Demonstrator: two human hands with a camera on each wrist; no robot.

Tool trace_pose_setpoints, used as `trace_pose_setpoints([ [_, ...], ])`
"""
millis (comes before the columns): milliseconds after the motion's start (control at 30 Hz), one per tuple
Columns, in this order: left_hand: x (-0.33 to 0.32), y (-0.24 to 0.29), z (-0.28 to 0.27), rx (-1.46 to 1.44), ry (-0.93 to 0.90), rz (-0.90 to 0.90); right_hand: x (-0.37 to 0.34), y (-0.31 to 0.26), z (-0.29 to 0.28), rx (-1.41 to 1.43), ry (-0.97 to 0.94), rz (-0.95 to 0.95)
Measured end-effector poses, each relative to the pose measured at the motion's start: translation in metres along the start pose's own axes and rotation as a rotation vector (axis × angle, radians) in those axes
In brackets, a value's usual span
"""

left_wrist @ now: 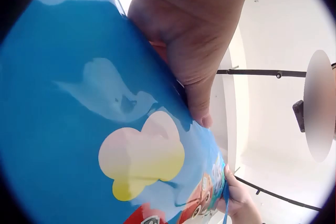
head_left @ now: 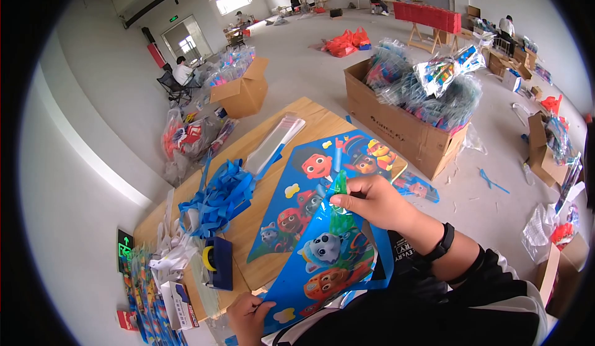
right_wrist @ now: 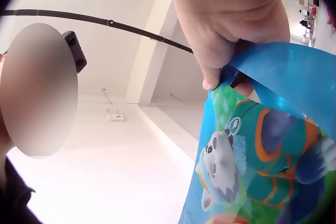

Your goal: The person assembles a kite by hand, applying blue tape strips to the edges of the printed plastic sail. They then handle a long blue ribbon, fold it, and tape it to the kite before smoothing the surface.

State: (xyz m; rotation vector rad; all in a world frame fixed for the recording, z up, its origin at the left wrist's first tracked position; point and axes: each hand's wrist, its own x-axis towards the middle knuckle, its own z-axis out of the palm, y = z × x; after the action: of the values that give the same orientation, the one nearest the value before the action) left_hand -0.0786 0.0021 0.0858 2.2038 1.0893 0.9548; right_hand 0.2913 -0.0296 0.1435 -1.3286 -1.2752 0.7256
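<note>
A blue plastic kite sail (head_left: 322, 265), printed with cartoon dogs, is stretched between my two hands over the near side of the table. Low in the head view, my left hand (head_left: 248, 315) pinches one edge of it, thumb on the printed face. That thumb and a white-and-yellow cloud print show large in the left wrist view, where the sail (left_wrist: 79, 103) fills much of the picture. My right hand (head_left: 375, 203) pinches the green-printed upper corner between thumb and fingers. A blue strip (right_wrist: 299, 66) loops beside that hand. Another printed sail (head_left: 297, 203) lies flat beneath on the table.
On the wooden table (head_left: 304, 113) lie a heap of blue ribbon (head_left: 220, 197), clear strips (head_left: 276, 141) and a tape dispenser (head_left: 218, 264). A carton (head_left: 396, 123) full of wrapped goods stands beyond the right edge. People sit farther back.
</note>
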Motion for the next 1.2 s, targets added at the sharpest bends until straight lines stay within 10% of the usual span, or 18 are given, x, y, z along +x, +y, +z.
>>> trace_pose_setpoints([
  [700,0.019,0.003,0.002,0.096,-0.012,-0.115,0.006,0.010,0.000,-0.070,-0.017,0.049],
  [900,0.072,-0.003,0.017,0.080,0.090,0.004,0.008,0.006,-0.005,-0.325,0.587,-0.635],
  [1033,0.129,-0.033,0.050,-0.004,-0.022,-0.208,-0.028,0.010,0.038,-0.269,-0.262,-0.682],
  [1200,0.196,-0.137,0.149,-0.229,-0.114,-0.360,-0.035,0.100,0.062,-0.384,-0.531,-0.445],
])
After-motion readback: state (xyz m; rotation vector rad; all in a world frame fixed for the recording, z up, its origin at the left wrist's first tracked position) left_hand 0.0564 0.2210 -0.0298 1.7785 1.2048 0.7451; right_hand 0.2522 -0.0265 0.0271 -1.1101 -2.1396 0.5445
